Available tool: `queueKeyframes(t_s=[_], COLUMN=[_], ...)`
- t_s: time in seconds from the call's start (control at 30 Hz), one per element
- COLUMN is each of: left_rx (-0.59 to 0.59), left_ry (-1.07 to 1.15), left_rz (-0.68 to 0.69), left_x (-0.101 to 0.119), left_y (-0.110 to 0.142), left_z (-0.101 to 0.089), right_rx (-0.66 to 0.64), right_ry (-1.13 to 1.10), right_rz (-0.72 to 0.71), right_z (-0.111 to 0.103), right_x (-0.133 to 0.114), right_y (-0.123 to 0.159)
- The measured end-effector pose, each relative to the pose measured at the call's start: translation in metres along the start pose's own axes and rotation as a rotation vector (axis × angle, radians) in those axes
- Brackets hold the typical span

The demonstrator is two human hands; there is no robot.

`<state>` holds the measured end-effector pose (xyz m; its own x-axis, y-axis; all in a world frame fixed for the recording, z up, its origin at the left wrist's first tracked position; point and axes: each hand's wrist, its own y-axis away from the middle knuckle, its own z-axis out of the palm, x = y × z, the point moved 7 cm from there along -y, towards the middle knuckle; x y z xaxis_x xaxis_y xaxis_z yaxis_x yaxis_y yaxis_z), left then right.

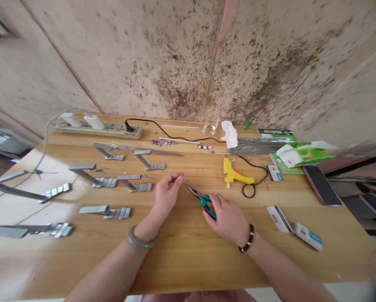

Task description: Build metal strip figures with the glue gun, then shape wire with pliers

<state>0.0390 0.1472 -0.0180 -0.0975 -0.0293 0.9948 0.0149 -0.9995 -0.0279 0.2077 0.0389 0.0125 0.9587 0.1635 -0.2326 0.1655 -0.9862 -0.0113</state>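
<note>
My right hand (228, 218) is wrapped round the teal and black handles of long-nose pliers (198, 193). The pliers' tip points up and left and meets the fingertips of my left hand (168, 192). Those left fingers are pinched together at the tip; what they hold, if anything, is too small to make out. To the left of my hands stand several grey bent strip pieces with segmented ends, such as one small zigzag piece (148, 161) and a flatter one (107, 211).
A yellow glue gun (234, 173) lies beyond my right hand, its black cord running back to a power strip (98, 129). Thin metal wires (260, 145), a glass (210, 127) and a crumpled tissue (229, 134) are near the wall. Small boxes (307, 236) and a phone (322, 185) lie right.
</note>
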Motion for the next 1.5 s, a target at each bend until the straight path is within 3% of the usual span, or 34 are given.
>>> queueKeyframes(t_s=[0.17, 0.27, 0.33, 0.47, 0.6, 0.77, 1.23, 1.5], left_rx=[0.041, -0.022, -0.091, -0.151, -0.178, -0.230, -0.294, -0.273], left_ry=[0.349, 0.545, 0.621, 0.713, 0.733, 0.730, 0.743, 0.718], left_rz=[-0.087, -0.186, -0.261, -0.331, -0.336, -0.338, -0.356, -0.368], left_x=[-0.001, 0.000, 0.001, 0.002, 0.001, 0.001, 0.007, 0.005], left_y=[-0.006, -0.008, -0.006, -0.003, -0.002, 0.001, 0.006, 0.006], left_z=[-0.001, 0.005, 0.011, 0.015, 0.017, 0.019, 0.024, 0.024], right_rx=[0.010, -0.028, -0.122, -0.443, -0.619, -0.714, -1.006, -1.016], right_ry=[-0.335, -0.642, -0.895, -1.439, -1.724, -1.886, -2.059, -2.037], right_rz=[0.010, 0.035, 0.070, 0.141, 0.139, 0.166, 0.180, 0.193], right_z=[-0.001, 0.000, 0.007, 0.029, 0.033, 0.029, 0.023, 0.023], right_x=[0.004, 0.008, 0.009, 0.001, -0.009, -0.015, -0.024, -0.022], right_y=[-0.002, -0.003, -0.003, 0.001, 0.005, 0.008, 0.018, 0.018])
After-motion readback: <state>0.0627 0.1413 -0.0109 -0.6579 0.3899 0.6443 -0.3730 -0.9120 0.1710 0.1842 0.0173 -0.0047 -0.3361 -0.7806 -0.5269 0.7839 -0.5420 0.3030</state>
